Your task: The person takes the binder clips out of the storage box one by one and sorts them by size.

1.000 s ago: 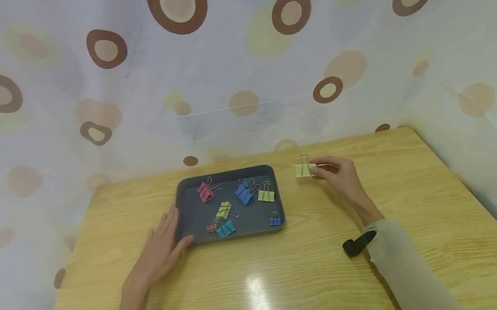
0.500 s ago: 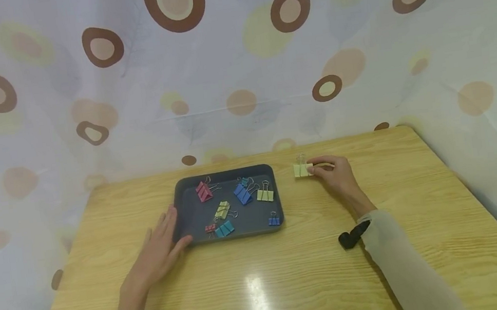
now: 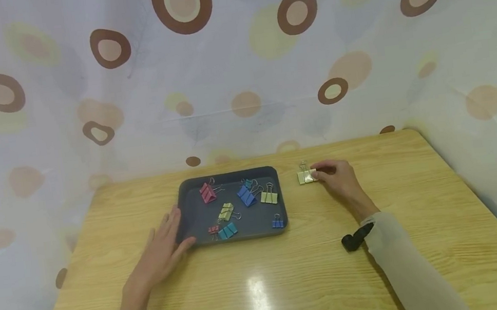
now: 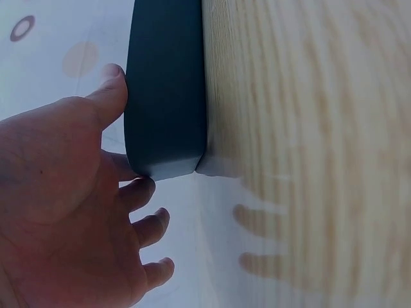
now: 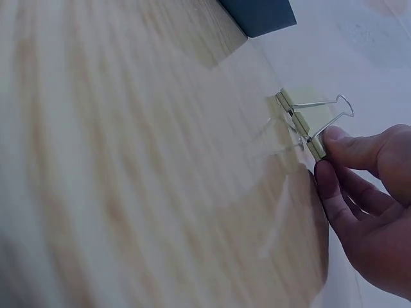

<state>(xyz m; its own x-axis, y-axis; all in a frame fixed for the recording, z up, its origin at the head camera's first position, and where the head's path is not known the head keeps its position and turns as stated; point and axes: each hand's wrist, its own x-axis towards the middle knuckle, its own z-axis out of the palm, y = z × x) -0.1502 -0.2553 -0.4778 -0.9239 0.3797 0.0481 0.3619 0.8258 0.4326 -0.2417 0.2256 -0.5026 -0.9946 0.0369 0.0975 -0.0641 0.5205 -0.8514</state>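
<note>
A pale yellow binder clip (image 3: 304,177) is held near the far edge of the table (image 3: 318,270), just outside the right edge of a dark tray (image 3: 200,212). The right hand (image 3: 340,181) pinches one end of the clip between thumb and forefinger. The right wrist view resolves a looped wire handle (image 5: 314,103) standing out from the clip; whether clip and table touch cannot be told. The left hand (image 3: 160,253) is spread and grasps nothing, fingers along the tray's left edge, thumb at its near left corner. The left wrist view shows the tray's outer wall, with the thumb tip at the rim.

Only the head view shows the tray's contents: a pink clip (image 3: 208,193) toward the far left corner; a large blue clip (image 3: 247,195), a small teal clip (image 3: 248,184) and a second yellow clip (image 3: 270,197) toward the right edge; a third yellow clip (image 3: 226,212) near the middle; a small red clip (image 3: 213,229) and a turquoise clip (image 3: 227,231) by the near edge; a small blue clip (image 3: 277,223) in the near right corner. The table is glossy, light-grained wood; a white, ring-patterned sheet (image 3: 201,73) rises behind it.
</note>
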